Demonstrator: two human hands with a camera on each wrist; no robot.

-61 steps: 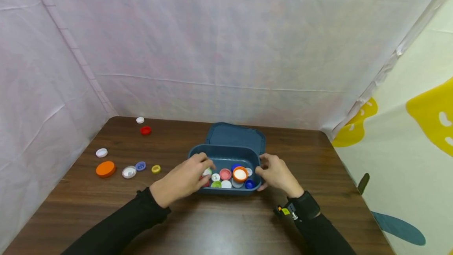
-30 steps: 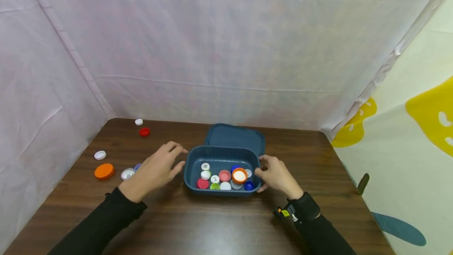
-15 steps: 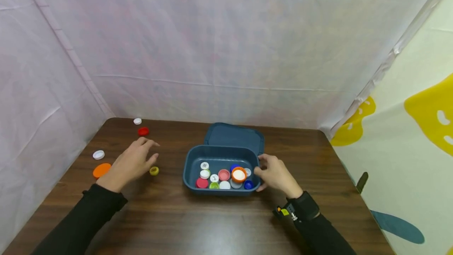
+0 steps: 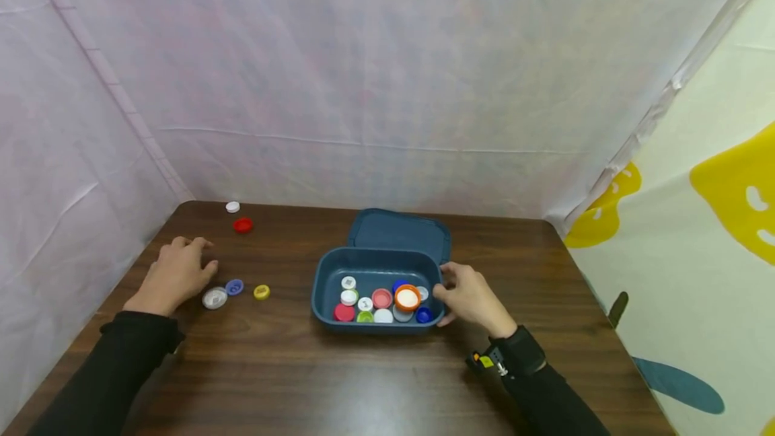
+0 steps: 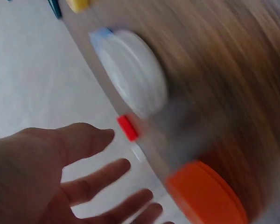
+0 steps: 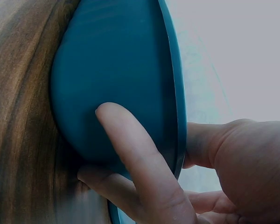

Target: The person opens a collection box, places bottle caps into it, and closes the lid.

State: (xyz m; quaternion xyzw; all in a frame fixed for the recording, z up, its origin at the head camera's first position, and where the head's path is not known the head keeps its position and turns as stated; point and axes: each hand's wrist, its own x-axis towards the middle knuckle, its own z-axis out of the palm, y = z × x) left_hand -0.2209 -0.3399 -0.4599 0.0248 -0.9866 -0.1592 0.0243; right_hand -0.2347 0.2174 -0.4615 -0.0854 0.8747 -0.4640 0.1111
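Note:
My left hand hovers over the left of the table with fingers spread and nothing in them. In the head view it hides the large orange cap, which the left wrist view shows apart from the fingertips. Beside the hand lie a clear-white cap, a blue cap and a yellow cap. My right hand grips the right end of a dark blue plastic box, thumb at the rim and fingers along the outer wall. Several bottle caps, including an orange one, lie inside the box.
The box's blue lid lies behind it. A red cap and a small white cap sit near the table's far left edge. White cloth hangs behind the wooden table.
My left hand has come out of the box and moved left, past the yellow and blue caps, to above the orange cap. The right hand stays on the box.

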